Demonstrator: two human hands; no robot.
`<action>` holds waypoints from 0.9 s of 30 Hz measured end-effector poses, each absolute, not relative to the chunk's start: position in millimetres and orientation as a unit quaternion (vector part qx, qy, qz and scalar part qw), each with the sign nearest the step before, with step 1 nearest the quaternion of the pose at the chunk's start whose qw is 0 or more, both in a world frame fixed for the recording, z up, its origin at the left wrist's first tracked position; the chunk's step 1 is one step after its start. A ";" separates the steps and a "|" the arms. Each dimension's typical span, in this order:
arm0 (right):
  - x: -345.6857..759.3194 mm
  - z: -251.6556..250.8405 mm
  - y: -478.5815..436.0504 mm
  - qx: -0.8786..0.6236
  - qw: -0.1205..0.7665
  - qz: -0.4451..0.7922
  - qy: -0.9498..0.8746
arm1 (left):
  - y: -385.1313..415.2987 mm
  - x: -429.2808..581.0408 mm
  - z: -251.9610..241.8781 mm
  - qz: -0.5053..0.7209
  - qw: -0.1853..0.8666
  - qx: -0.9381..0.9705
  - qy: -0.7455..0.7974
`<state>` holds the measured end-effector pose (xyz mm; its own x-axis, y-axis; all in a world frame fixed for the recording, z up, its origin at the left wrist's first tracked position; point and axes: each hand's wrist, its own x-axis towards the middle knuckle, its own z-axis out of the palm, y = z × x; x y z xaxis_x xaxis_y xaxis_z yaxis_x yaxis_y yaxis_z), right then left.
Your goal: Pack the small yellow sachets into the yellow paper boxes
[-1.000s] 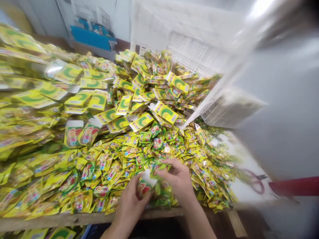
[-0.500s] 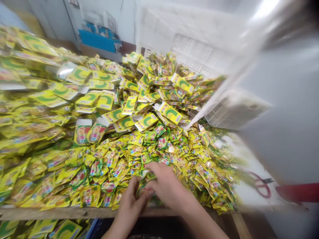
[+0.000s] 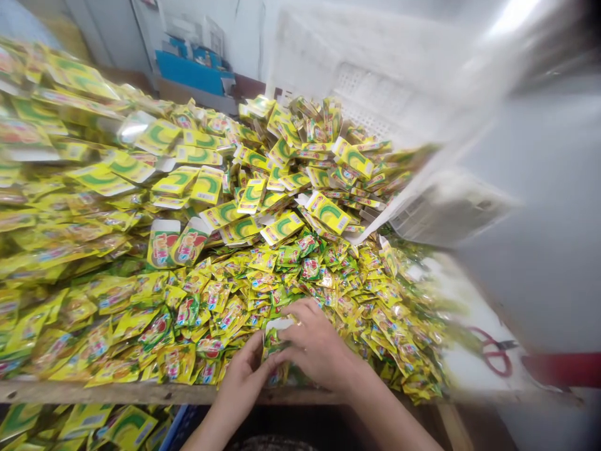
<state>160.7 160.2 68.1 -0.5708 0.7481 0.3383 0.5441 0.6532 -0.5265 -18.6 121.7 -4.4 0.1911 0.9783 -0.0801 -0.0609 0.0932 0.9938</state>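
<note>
Both hands pinch one packet (image 3: pixel 272 341) at the table's (image 3: pixel 141 393) near edge: left hand (image 3: pixel 241 376) grips its lower side, right hand (image 3: pixel 317 344) closes over its top, though blur hides the fingertips. Sachets (image 3: pixel 225 300) surround them; scissors (image 3: pixel 493 357) lie far right.

Two bare hands meet at the near edge of a wooden tabletop (image 3: pixel 141 393). The left hand (image 3: pixel 241 376) and right hand (image 3: pixel 317 344) together pinch a small green and yellow foil sachet with a white top (image 3: pixel 273 335). A heap of glossy yellow sachets (image 3: pixel 197 307) covers the tabletop. Behind it lie flat yellow and green cardboard cartons (image 3: pixel 282 181), spilling from a tilted white perforated plastic crate (image 3: pixel 404 113) at the far right. Red-handled scissors (image 3: pixel 493 357) lie near the right edge.
</note>
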 end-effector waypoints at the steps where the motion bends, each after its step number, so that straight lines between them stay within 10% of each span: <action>1: 161.4 67.9 159.8 -0.376 0.277 0.191 -0.863 | 121.3 -18.3 -6.1 0.441 0.578 0.514 0.455; 27: 162.1 60.3 151.4 -0.386 0.251 0.240 -0.855 | 121.5 -17.9 -10.0 0.421 0.575 0.531 0.458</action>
<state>162.1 151.4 60.3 -0.5758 0.7804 0.2439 0.5393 0.5867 -0.6040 -17.9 121.5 -10.0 0.2250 0.9711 -0.0797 0.0018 0.0814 0.9967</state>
